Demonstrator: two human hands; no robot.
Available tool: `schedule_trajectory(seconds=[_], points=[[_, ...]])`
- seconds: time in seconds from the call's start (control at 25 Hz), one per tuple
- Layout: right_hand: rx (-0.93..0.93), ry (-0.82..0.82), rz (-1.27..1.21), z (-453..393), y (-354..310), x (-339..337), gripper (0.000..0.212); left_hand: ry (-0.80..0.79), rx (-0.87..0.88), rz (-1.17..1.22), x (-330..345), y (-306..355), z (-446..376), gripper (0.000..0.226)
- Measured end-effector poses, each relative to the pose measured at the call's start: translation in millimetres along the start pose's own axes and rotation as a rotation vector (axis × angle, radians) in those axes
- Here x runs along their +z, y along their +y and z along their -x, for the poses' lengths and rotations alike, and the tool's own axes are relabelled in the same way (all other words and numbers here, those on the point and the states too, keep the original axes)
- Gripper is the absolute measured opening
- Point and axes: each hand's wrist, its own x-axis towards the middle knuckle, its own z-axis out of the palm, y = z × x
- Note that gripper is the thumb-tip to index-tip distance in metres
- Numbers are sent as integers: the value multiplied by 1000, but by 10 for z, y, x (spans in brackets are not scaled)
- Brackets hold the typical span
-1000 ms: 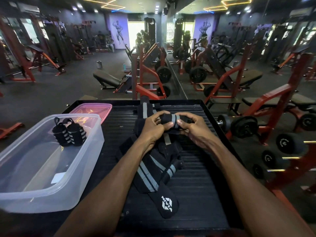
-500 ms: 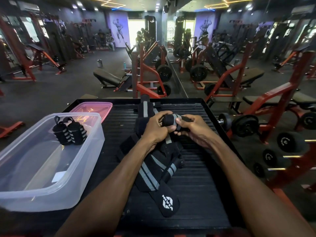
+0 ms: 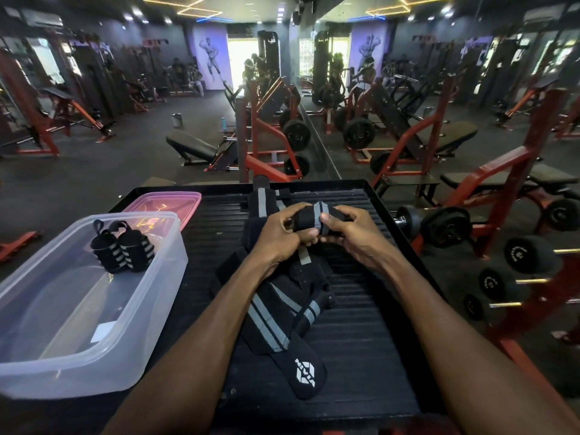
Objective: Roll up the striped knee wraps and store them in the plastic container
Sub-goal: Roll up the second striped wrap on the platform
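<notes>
Left hand [image 3: 279, 237] and right hand [image 3: 351, 237]: both gripping the half-rolled striped knee wrap [image 3: 310, 218], roll axis crosswise, near table [image 3: 370, 340] far edge. Loose tail [image 3: 273, 315] trailing toward near edge. Plastic container [image 3: 150, 309] at left edge, nearer left hand.

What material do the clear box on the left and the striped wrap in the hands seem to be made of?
Clear box: probably plastic, glossy and see-through; the two rolls inside show through its wall. Striped wrap: seemingly woven elastic fabric, matte black with grey stripes; it bends softly between the left hand and right hand.
</notes>
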Motion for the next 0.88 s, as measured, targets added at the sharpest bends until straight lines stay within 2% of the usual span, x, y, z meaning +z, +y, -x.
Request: schedule_trajectory(seconds=[0.12,0.28,0.36,0.48,0.6,0.72,0.8,0.88], points=[[-57,19,101,2,29,-33,8,-40,-60,-53,-3,-1,17,33],[4,-23,24,2,40,33,22,70,-59,-121,-31,-44,-27,39],[5,-15,72,5,51,52,28,75,-61,-94,-43,-52,-33,40],[-40,45,235,24,44,17,27,20,-113,-106,-28,-62,-24,45],[-112,192,582,17,10,-57,33,72,-111,-370,-2,-5,-12,49],[-94,327,880,37,-51,-129,48,156,20,-487,2,69,16,28],[-79,302,955,59,-72,-161,50,155,95,-545,-11,99,36,14],[-87,272,1014,52,-59,-190,49,128,123,-582,-18,109,51,10]])
